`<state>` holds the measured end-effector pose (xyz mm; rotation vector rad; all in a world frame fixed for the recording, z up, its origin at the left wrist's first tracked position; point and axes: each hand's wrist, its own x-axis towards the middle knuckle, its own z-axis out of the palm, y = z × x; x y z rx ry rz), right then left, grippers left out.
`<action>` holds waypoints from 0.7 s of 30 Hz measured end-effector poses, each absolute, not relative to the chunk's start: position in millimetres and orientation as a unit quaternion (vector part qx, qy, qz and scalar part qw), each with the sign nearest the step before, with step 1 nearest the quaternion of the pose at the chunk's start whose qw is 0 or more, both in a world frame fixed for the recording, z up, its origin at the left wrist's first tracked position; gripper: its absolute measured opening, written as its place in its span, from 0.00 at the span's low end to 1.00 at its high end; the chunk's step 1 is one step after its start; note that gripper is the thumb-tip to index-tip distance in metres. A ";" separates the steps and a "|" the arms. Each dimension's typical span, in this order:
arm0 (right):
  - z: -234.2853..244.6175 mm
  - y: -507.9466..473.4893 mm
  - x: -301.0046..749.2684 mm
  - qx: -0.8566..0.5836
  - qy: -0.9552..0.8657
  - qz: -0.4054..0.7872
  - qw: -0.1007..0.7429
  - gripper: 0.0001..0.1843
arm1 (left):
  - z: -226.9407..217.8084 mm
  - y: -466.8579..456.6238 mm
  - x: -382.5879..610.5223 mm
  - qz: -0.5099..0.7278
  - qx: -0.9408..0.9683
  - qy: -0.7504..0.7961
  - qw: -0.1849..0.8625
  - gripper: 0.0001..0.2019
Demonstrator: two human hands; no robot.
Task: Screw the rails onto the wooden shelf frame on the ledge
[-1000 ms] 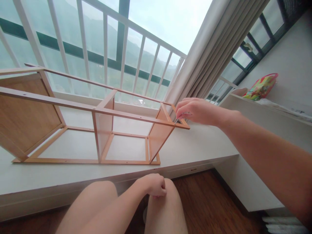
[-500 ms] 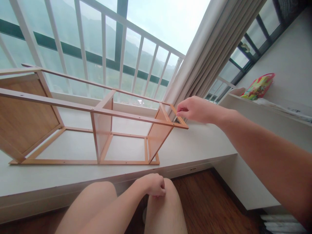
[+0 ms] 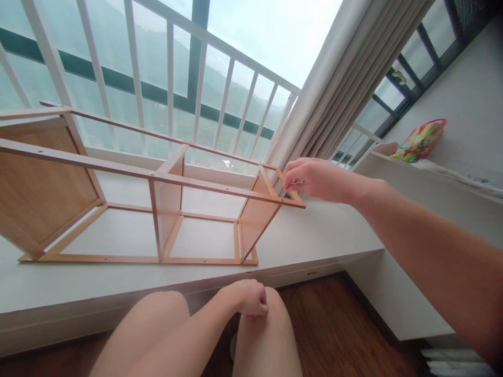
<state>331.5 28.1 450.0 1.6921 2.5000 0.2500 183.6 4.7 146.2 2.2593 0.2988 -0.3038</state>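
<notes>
A wooden shelf frame (image 3: 173, 180) with slim rails and several panels lies on its side on the white window ledge (image 3: 314, 230). My right hand (image 3: 310, 178) is at the frame's right end, just above the corner of the upper rail. Its fingers are pinched together around something small that I cannot make out. Below the ledge, my left hand (image 3: 251, 299) rests on my knee, curled closed. Whatever it may hold is hidden inside the fingers.
White railing bars (image 3: 200, 78) stand behind the frame, before the window. A grey-beige curtain (image 3: 334, 73) hangs at the right. Beyond my right arm, a colourful bag (image 3: 420, 141) lies on a white shelf unit (image 3: 408, 283). The floor (image 3: 326, 319) is dark wood.
My right hand has lifted slightly from the frame's corner and its fingers have shifted. My left hand stays on the knee. The whole view has shifted a little.
</notes>
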 end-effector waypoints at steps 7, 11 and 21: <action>449.4 29.1 336.3 0.546 0.831 0.084 0.061 0.08 | 148.6 5.1 183.2 -0.130 0.896 0.129 0.405 0.09; 447.8 29.7 338.5 0.534 0.839 0.089 0.057 0.08 | 152.4 5.2 182.5 -0.131 0.895 0.129 0.406 0.09; 448.2 31.0 339.5 0.490 0.861 0.117 0.073 0.10 | 148.9 5.3 183.9 -0.124 0.897 0.121 0.407 0.08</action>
